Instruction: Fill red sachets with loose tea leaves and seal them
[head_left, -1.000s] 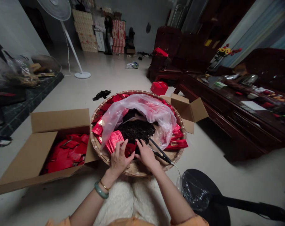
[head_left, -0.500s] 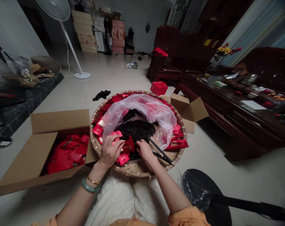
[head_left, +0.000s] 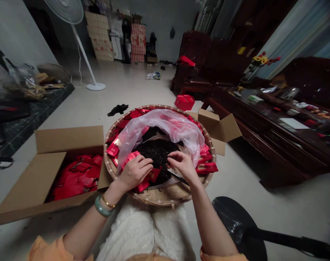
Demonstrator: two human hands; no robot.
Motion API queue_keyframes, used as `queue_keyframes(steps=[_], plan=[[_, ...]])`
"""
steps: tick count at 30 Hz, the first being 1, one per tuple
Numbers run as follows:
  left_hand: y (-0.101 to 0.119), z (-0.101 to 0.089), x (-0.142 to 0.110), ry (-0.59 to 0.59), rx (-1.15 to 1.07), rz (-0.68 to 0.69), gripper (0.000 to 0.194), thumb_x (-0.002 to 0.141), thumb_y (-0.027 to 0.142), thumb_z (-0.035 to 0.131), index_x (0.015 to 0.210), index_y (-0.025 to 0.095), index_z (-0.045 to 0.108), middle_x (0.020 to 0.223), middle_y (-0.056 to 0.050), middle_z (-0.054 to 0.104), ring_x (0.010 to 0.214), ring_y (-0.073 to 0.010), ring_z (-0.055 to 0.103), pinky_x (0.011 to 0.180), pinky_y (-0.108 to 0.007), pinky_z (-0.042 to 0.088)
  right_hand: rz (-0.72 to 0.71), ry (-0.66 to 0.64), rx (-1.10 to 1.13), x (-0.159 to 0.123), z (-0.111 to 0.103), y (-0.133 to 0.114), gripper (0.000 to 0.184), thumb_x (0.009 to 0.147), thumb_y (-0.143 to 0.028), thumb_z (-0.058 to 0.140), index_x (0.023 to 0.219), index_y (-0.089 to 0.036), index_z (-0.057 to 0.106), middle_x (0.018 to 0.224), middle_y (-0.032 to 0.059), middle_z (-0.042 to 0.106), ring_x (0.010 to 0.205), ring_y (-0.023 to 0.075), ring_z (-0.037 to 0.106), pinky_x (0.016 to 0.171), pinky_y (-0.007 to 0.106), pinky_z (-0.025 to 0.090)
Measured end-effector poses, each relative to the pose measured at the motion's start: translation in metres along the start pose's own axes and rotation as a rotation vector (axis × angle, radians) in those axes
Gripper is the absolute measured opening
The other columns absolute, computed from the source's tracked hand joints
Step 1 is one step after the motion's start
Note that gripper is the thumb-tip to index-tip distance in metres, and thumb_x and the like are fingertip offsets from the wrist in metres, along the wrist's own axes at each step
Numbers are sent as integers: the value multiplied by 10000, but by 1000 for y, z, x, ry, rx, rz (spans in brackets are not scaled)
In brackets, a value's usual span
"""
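Okay, I see the left hand curled on red sachets, grip unclear, and the right hand pinched shut above loose dark tea in the round bamboo tray, beside a cardboard box of more sachets.

Your camera, worn on your head, sits just behind the basket and close above it, facing forward and down; its wide view runs past the basket across the room beyond.
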State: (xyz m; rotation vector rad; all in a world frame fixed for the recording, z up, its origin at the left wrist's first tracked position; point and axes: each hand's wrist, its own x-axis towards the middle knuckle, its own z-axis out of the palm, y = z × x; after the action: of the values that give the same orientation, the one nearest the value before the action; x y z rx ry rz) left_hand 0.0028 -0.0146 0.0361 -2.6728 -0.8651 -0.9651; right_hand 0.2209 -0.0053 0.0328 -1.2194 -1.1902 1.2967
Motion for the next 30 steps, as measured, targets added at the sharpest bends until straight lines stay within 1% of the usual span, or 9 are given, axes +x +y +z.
queue_keyframes(steps=[2, 4, 9, 13, 15, 19, 22, 26, 30], plan=[[2, 1, 3, -10, 0, 9, 177, 873, 151, 470, 854, 155, 646, 927, -63, 663, 771, -163, 487, 676, -302, 462, -68, -49, -83, -6, 6, -17, 242, 639, -343, 705, 790, -164, 642, 677, 4, 645, 550, 125, 606, 540, 242, 516], [2, 2, 4, -32, -8, 9, 175, 872, 153, 471, 859, 152, 645, 919, -65, 659, 786, -168, 485, 692, -306, 466, -143, -75, -198, -9, 12, -26, 197, 678, -317, 671, 805, -168, 656, 700, 13, 656, 566, 125, 603, 541, 230, 499], [0, 0, 4, -121, -26, -26, 140, 851, 189, 510, 870, 174, 648, 987, -73, 645, 930, -213, 473, 771, -352, 470, -317, -141, -511, -9, 22, -27, 144, 724, -231, 627, 850, -190, 686, 772, 12, 671, 633, 117, 583, 583, 216, 454], [-1, -4, 3, -133, -39, -46, 137, 844, 200, 522, 876, 192, 655, 1040, -76, 630, 973, -222, 471, 803, -373, 467, -353, -200, -656, -10, 23, -29, 238, 723, -176, 631, 953, -208, 683, 793, 7, 662, 619, 103, 557, 586, 214, 425], [-1, -4, 3, -140, -48, -55, 143, 846, 201, 519, 880, 198, 658, 1060, -79, 621, 981, -219, 476, 809, -374, 468, -356, -213, -680, -11, 24, -31, 275, 727, -153, 620, 991, -209, 674, 794, 9, 661, 621, 104, 556, 588, 215, 423], [-1, -2, 1, -148, -69, -71, 153, 850, 202, 512, 890, 204, 659, 1067, -81, 614, 984, -213, 491, 819, -380, 471, -374, -175, -676, -12, 25, -32, 297, 723, -154, 617, 1010, -216, 665, 869, 24, 677, 715, 130, 590, 653, 238, 449], [-1, -1, 0, -144, -76, -71, 151, 847, 195, 516, 898, 203, 658, 1065, -81, 617, 990, -216, 489, 828, -387, 468, -403, -156, -632, -11, 24, -31, 291, 737, -172, 607, 1018, -227, 662, 901, 26, 678, 756, 139, 602, 690, 251, 466], [0, -1, 0, -132, -68, -72, 149, 840, 196, 526, 912, 205, 657, 1054, -81, 618, 989, -221, 479, 828, -390, 464, -414, -95, -559, -9, 23, -29, 267, 754, -215, 613, 1015, -228, 667, 899, 33, 677, 788, 150, 610, 693, 251, 476], [0, -1, 0, -139, -49, -81, 142, 844, 203, 522, 890, 202, 656, 1044, -82, 614, 985, -224, 479, 818, -382, 462, -386, -192, -554, -10, 24, -25, 351, 754, -208, 619, 1101, -254, 635, 919, 23, 679, 806, 148, 617, 724, 259, 482]])
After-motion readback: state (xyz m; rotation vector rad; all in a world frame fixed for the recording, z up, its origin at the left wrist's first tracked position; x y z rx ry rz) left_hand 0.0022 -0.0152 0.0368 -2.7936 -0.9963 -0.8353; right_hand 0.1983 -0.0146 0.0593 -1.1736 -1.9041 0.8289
